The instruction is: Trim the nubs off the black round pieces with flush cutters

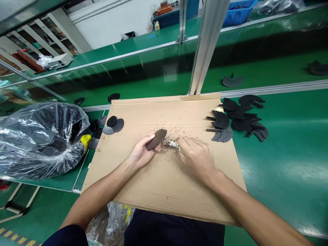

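Observation:
My left hand grips a dark oval plastic disc, thumb on top and fingers beneath, tilted over the cardboard sheet. Just to its right, my right hand is closed around a small pair of metal nippers, whose jaws point left toward the disc. A little space separates the jaws from the disc's edge. The nippers' handles are mostly hidden in my fist. Many tiny black scraps are scattered on the cardboard around the disc and jaws.
Black fan-shaped parts with stems lie at the cardboard's right edge, with more piled on the green table. Several round discs rest at the left. Beyond them sits a clear plastic bag of dark parts. A metal post stands behind.

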Available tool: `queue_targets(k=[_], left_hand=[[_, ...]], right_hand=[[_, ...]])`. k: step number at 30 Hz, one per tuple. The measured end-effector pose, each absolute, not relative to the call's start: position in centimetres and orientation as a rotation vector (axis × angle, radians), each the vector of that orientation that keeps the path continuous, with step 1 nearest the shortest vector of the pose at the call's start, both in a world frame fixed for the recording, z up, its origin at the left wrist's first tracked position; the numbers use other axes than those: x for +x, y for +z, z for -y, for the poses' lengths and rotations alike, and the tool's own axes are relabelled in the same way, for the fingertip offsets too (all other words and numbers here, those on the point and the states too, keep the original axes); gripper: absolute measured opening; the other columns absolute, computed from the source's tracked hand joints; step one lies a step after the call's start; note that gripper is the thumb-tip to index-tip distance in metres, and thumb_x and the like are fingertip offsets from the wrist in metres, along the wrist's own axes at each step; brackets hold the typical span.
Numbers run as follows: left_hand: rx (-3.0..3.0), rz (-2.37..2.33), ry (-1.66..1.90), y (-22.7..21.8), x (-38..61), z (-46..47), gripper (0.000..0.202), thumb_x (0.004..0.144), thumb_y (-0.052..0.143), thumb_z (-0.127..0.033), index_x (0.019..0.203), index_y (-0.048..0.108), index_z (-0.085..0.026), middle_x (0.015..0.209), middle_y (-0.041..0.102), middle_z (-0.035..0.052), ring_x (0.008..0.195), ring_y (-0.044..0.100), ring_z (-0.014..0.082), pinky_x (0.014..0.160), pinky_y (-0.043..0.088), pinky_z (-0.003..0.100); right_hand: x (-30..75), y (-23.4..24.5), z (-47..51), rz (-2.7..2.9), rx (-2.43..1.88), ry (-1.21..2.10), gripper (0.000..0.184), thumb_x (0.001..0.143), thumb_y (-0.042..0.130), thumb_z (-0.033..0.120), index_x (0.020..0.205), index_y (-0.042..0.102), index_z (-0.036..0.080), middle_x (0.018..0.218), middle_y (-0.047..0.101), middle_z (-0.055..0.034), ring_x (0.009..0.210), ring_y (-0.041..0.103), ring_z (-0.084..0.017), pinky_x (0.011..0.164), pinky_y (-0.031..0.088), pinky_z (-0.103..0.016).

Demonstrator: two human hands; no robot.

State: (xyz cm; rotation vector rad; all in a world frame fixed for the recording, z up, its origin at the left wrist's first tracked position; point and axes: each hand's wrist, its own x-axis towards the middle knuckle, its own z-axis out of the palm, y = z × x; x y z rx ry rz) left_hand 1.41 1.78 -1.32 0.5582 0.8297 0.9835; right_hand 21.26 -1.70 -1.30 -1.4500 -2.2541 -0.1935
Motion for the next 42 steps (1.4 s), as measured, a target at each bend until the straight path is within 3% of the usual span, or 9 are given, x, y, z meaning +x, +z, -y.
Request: queue_targets(k=[8,13,16,20,25,30,37,40,42], left_hand=[[0.933,-0.784,0.698,-0.2,0.8,-1.3,0.038,0.069,0.079,-0.028,0.105,0.079,-0.015,0.087,0.077,0.0055,0.075,0.067,0.0161,0.072,0.050,0.025],[0.941,-0.934,0.926,-0.9,1.0,-1.7,0.035,0.072,0.079,-0.031,0.104,0.078,-0.018,0.095,0.077,0.0056,0.083,0.067,0.0183,0.078,0.050,0.028],[0.907,-0.988,1.037,-1.2,1.2,-2.0,0.030,0.070,0.082,-0.034,0.093,0.077,-0.016,0.087,0.074,0.0037,0.078,0.064,0.0162,0.073,0.049,0.026],[0.909,-0.974,1.120,-1.4,1.5,-2.0,0.031,0.068,0.086,-0.040,0.074,0.070,-0.015,0.069,0.066,-0.0007,0.067,0.057,0.0120,0.069,0.047,0.024],[0.979,-0.942,1.155,-1.5,1.7,-1.8,0.033,0.069,0.088,-0.040,0.082,0.074,-0.014,0.082,0.072,0.0026,0.080,0.064,0.0150,0.078,0.050,0.026],[0.964,-0.909,1.153,-1.6,1.8,-1.5,0.036,0.065,0.091,-0.042,0.080,0.073,-0.014,0.078,0.073,0.0028,0.075,0.066,0.0153,0.075,0.052,0.026],[0.979,-0.920,1.107,-2.1,1.2,-2.2,0.052,0.084,0.067,-0.065,0.095,0.078,-0.015,0.086,0.075,0.0081,0.078,0.067,0.0171,0.074,0.052,0.026],[1.094,-0.906,0.998,-1.9,0.8,-3.1,0.050,0.082,0.069,-0.063,0.087,0.079,-0.014,0.086,0.076,0.0090,0.080,0.068,0.0180,0.079,0.052,0.027],[1.199,-0.870,0.898,-1.7,0.6,-3.6,0.045,0.080,0.073,-0.059,0.082,0.079,-0.014,0.091,0.077,0.0089,0.088,0.069,0.0202,0.088,0.052,0.030]], right_hand=[[21.5,-1.4,1.5,2.283,-1.522,-0.332,0.018,0.091,0.052,0.010,0.097,0.068,0.015,0.079,0.068,-0.0071,0.078,0.055,-0.022,0.069,0.030,-0.033],[21.7,-1.5,1.2,2.296,-1.572,-0.333,0.013,0.090,0.056,0.013,0.093,0.068,0.016,0.079,0.069,-0.0076,0.078,0.056,-0.023,0.070,0.030,-0.034],[21.9,-1.4,1.0,2.268,-1.585,-0.264,0.013,0.089,0.054,0.012,0.091,0.067,0.016,0.080,0.069,-0.0086,0.078,0.056,-0.023,0.070,0.031,-0.033],[22.0,-1.1,0.8,2.051,-1.501,0.102,0.013,0.093,0.053,0.020,0.088,0.065,0.017,0.082,0.069,-0.0087,0.076,0.058,-0.022,0.069,0.038,-0.032],[21.9,-0.2,0.5,1.622,-1.278,0.844,0.019,0.095,0.056,0.036,0.093,0.064,0.019,0.087,0.070,-0.0049,0.078,0.064,-0.020,0.071,0.048,-0.030],[21.8,0.4,0.4,1.510,-1.212,1.086,0.028,0.092,0.063,0.048,0.090,0.063,0.020,0.078,0.063,-0.0010,0.071,0.058,-0.017,0.066,0.047,-0.029],[21.1,0.2,1.1,1.744,-1.214,0.672,0.013,0.095,0.060,0.031,0.086,0.060,0.021,0.075,0.061,-0.0012,0.068,0.057,-0.017,0.064,0.046,-0.028],[21.4,0.1,1.2,1.951,-1.043,0.368,0.004,0.094,0.059,0.018,0.094,0.061,0.021,0.083,0.066,-0.0051,0.074,0.063,-0.019,0.067,0.048,-0.031],[22.0,-0.5,1.0,2.047,-0.943,0.225,0.011,0.093,0.059,0.016,0.101,0.063,0.022,0.089,0.070,-0.0080,0.079,0.067,-0.022,0.071,0.050,-0.033]])
